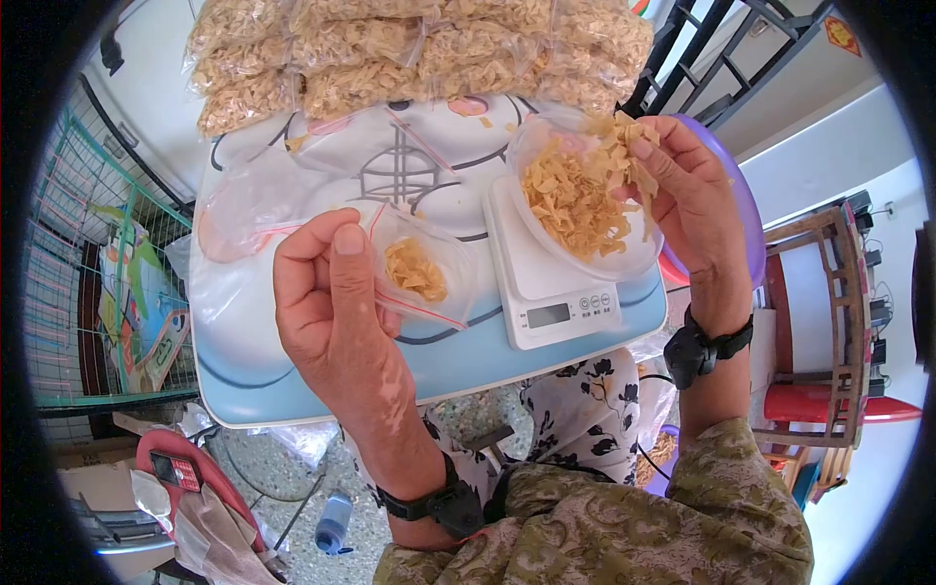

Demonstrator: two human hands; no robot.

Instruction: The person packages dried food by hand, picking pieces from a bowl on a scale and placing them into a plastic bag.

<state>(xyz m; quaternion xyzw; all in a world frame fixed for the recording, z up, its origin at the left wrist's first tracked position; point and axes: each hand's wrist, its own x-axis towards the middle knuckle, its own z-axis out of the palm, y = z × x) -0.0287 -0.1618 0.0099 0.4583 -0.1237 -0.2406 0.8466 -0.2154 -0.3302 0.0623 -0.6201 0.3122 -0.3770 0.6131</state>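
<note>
My left hand (341,312) is closed on the edge of a small clear zip bag (456,261) with a red seal line. A small heap of dried tan flakes (414,270) lies inside the bag. My right hand (690,180) pinches a clump of the same dried flakes (624,151) above the right rim of a clear plastic bowl (582,265). More loose flakes fill part of the bowl. Under it is a white digital kitchen scale (565,339), whose display cannot be read.
Filled bags of flakes (361,68) are stacked along the table's (263,385) far side. Flat clear bags (253,200) lie at left. A purple basin (746,210) stands beyond the right edge. Below are a water bottle (333,522) and a red stool (229,507) bearing a phone (175,471).
</note>
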